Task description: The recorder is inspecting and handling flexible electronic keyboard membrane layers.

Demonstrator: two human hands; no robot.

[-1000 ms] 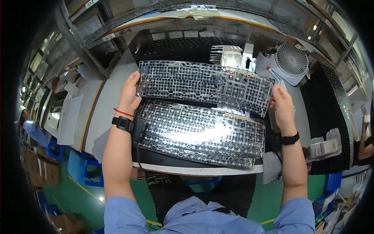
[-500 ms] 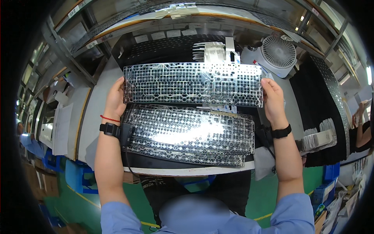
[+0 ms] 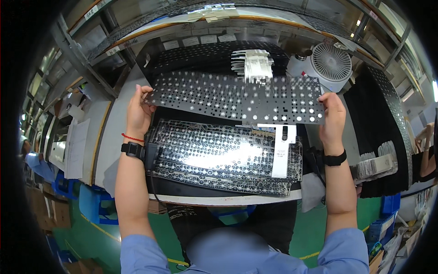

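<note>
Both hands hold up a long keyboard membrane sheet [image 3: 219,98], its dark perforated face with pale round dots showing. My left hand [image 3: 139,107] is closed on its left end, and my right hand [image 3: 332,116] pinches its right end. From the sheet's near edge a white tail strip [image 3: 279,160] hangs down over a stack of clear keyboard membranes [image 3: 187,148] with silvery traces. Bright glare hides part of that stack. Both wrists wear black bands, and cables run beside them.
Behind the sheet lie dark perforated sheets [image 3: 182,59] and a bundle of white tails [image 3: 258,64]. A white fan [image 3: 331,63] stands at the far right. More black sheets [image 3: 376,114] with a white tail bundle [image 3: 376,165] lie to the right. Metal shelving frames the bench.
The held membrane has turned over: its clear traced face has given way to the dark dotted one. Its white tail, at the far edge before, now hangs toward me.
</note>
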